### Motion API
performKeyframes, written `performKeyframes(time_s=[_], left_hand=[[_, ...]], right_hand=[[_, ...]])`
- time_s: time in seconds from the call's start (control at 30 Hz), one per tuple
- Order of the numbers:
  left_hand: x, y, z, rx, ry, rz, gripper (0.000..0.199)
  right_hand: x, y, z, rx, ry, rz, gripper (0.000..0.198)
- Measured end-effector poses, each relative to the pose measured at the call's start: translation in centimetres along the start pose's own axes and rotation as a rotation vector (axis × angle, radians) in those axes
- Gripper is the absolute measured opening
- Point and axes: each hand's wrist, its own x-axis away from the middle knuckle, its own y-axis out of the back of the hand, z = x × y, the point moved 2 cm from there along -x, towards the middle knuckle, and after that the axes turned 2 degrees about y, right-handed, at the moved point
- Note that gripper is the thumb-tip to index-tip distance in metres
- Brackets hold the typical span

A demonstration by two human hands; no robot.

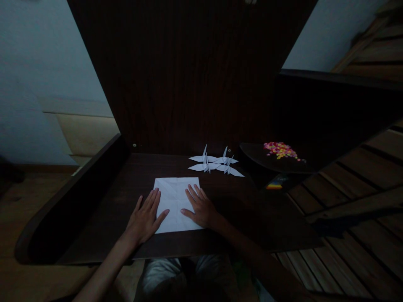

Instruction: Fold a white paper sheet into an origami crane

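A creased white sheet of paper (174, 193) lies unfolded on the dark wooden desk (113, 205), close to its front edge. My left hand (145, 216) rests flat along the paper's left side, fingers stretched out and thumb pointing inward. On the right side of the sheet, my right hand (201, 207) lies with its fingers spread. Both palms face down and neither hand grips anything. Fold lines cross near the middle of the paper. Behind it stand several folded white paper cranes (206, 167) grouped together, with pointed wings and necks.
A small corner shelf (252, 153) at the right bears a heap of tiny colourful pieces (280, 150). Beneath it sits an item with a rainbow-coloured edge (274, 186). A tall dark back panel (195, 75) and a raised left side board (75, 193) bound the desk.
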Motion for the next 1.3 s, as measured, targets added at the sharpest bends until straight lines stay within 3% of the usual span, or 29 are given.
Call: performKeyframes(time_s=[0.23,0.47,0.77,0.97,1.1,1.2,1.3], left_hand=[[0.1,0.2,0.5,-0.010,0.050,0.028,0.070],[0.6,0.5,1.7,-0.050,0.138,0.006,0.071],[0.7,0.6,2.3,0.108,0.156,-0.055,0.067],[0.4,1.5,2.0,0.380,0.215,-0.077,0.064],[-0.6,1.9,2.6,0.794,0.293,-0.103,0.071],[-2.2,2.1,3.8,1.195,0.416,-0.146,0.085],[-4.2,2.6,5.5,1.278,0.578,-0.239,0.083]], right_hand=[[0.2,-0.1,-0.1,0.003,-0.033,-0.039,0.077],[0.2,-0.6,-0.9,-0.029,-0.194,-0.104,0.087],[0.3,-0.5,-2.0,-0.278,-0.243,-0.125,0.085],[0.2,-0.1,-2.0,-0.309,-0.175,-0.140,0.074],[-0.5,0.2,-1.9,-0.378,-0.164,-0.175,0.068],[-1.2,0.4,-1.8,-0.453,-0.148,-0.220,0.065],[-2.1,0.4,-1.6,-0.465,-0.136,-0.239,0.060]])
